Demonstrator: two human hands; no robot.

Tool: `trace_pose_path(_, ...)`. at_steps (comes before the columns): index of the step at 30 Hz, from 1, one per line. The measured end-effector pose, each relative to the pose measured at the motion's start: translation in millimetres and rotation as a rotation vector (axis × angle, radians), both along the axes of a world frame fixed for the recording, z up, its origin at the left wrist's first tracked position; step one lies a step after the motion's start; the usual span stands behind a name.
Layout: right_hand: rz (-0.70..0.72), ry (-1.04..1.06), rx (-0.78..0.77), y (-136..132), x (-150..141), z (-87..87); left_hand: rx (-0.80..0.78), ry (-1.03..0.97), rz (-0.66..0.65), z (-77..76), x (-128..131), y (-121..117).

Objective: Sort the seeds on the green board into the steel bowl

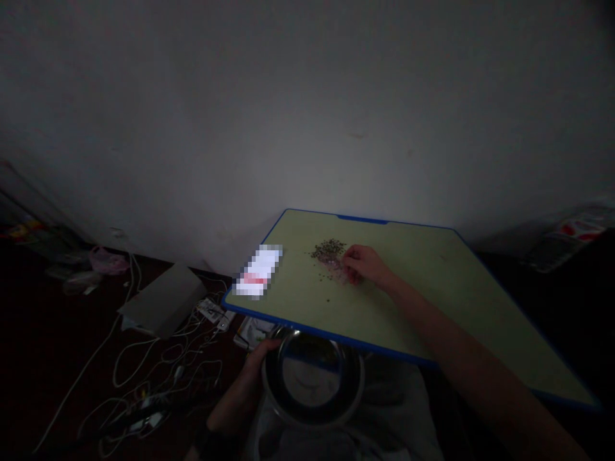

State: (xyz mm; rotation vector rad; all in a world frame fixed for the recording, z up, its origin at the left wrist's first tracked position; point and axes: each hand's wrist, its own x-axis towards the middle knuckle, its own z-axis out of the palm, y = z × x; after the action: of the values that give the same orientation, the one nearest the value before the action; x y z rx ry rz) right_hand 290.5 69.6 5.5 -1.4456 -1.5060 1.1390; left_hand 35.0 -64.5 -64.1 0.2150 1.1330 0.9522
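My right hand (pixel 361 264) is over the middle of the pale green board table (pixel 408 307), its fingers closed on a crumpled, see-through pinkish plastic bag (pixel 339 272) with a red patch by the fingertips. Small dark seed-like bits (pixel 329 247) lie in a loose heap just left of and behind the fingers, with a few strays around. Below the table's near edge, my left hand (pixel 262 358) grips the left side of a shiny metal bowl (pixel 314 413) above my lap. Its fingers are partly hidden by the bowl. Dim light blurs the detail.
A phone with a bright, blurred-out screen (pixel 257 272) lies on the table's left side. Left of the table, a grey box (pixel 163 301), tangled white cables (pixel 129 365) and a pink plastic bag (pixel 109 260) are on the dark floor. A wall (pixel 307 128) rises behind the table.
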Motion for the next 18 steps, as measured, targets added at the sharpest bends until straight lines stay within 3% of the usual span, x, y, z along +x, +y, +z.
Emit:
trace_pose_path(6,0.035,-0.039,0.007,1.4,0.8,-4.6,0.042,0.038,-0.041,12.0,7.5,-5.1)
trace_pose_path(18,0.039,-0.042,0.030,0.5,-2.2,-4.3,0.060,0.093,-0.074,11.0,5.0,-8.8)
